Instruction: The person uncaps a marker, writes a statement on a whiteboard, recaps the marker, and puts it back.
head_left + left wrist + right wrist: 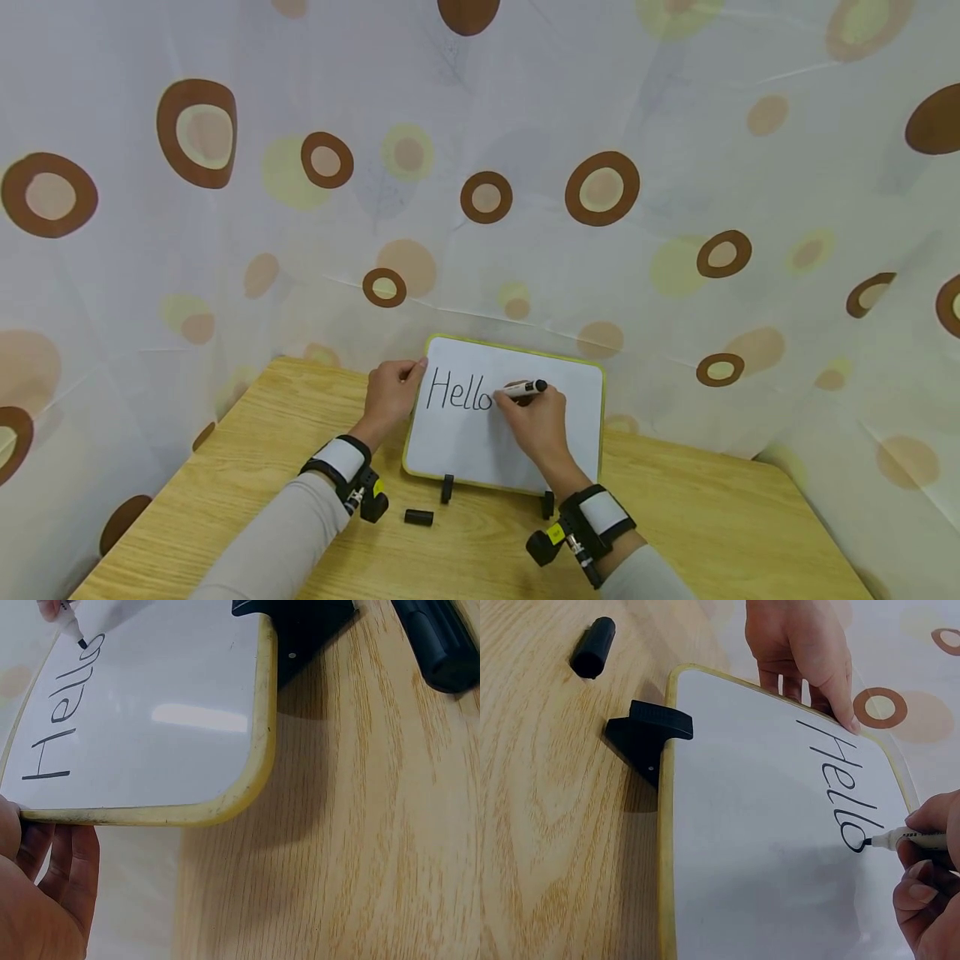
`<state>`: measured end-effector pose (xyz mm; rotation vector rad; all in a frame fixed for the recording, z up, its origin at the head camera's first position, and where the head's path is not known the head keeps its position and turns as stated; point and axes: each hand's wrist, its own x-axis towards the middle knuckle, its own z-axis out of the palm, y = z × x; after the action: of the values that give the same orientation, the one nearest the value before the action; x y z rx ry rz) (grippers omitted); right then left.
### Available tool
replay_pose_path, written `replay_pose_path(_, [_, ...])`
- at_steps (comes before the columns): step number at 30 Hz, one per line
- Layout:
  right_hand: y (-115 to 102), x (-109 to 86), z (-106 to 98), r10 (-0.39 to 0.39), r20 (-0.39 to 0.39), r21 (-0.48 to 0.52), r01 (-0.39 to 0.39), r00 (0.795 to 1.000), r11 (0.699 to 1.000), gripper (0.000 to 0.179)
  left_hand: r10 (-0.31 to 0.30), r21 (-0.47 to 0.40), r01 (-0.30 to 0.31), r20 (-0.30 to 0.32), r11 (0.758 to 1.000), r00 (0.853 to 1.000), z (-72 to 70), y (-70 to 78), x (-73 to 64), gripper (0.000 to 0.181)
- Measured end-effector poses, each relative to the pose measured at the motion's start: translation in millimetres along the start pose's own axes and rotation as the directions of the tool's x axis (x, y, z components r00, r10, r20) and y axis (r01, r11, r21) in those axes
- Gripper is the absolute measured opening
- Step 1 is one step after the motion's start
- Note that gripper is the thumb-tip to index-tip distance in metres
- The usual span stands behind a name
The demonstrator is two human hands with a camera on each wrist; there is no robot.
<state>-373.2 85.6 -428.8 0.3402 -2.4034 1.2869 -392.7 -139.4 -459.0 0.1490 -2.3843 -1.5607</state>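
A whiteboard (pixel 480 450) with a yellow frame leans back on two black stand feet (pixel 447 489), "Hello" written across its upper left in black. My right hand (pixel 536 421) pinches a white marker (pixel 889 839) between thumb and fingers; its black tip is at the letter "o" in the right wrist view. At the board's left edge, my left hand (pixel 392 393) grips the frame, thumb at the front and fingers behind, as the left wrist view (pixel 45 885) shows of this hand. The marker's rear end (pixel 540 385) is black.
A black marker cap (pixel 418 517) lies on the wooden table (pixel 450 567) in front of the board. Behind the table hangs a pale curtain (pixel 450 100) with brown and yellow circles. Each wrist wears a strapped camera (pixel 372 500).
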Motion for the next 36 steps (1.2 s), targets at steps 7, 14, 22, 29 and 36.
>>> replay_pose_path(7, [-1.1, 0.4, -6.0, 0.011, -0.009, 0.022, -0.011, 1.000, 1.000, 0.004, -0.007, 0.000, 0.007, 0.011, 1.000, 1.000, 2.4, 1.1, -1.3, 0.034])
replay_pose_path(14, [-0.6, 4.9, -20.4, 0.010, -0.036, 0.054, -0.008, 0.999, 0.999, 0.004, 0.002, -0.010, -0.002, 0.009, 1.000, 1.000, 1.0, 5.1, -1.6, 0.034])
replay_pose_path(22, [5.2, 4.1, -31.2, 0.069, -0.042, 0.045, -0.067, 0.997, 0.997, 0.005, -0.040, -0.002, 0.040, 0.023, 0.999, 0.999, 0.9, 2.7, -1.6, 0.036])
replay_pose_path(29, [8.2, 3.4, -33.6, 0.071, -0.052, 0.041, -0.069, 0.996, 0.997, 0.007, -0.032, 0.008, 0.032, 0.018, 0.999, 0.999, 0.1, 1.3, -1.7, 0.036])
replay_pose_path(36, [9.5, 1.1, -34.2, 0.091, -0.034, 0.029, -0.090, 0.995, 0.996, 0.008, -0.033, 0.007, 0.033, 0.020, 0.999, 0.999, 0.3, 2.4, -2.1, 0.034])
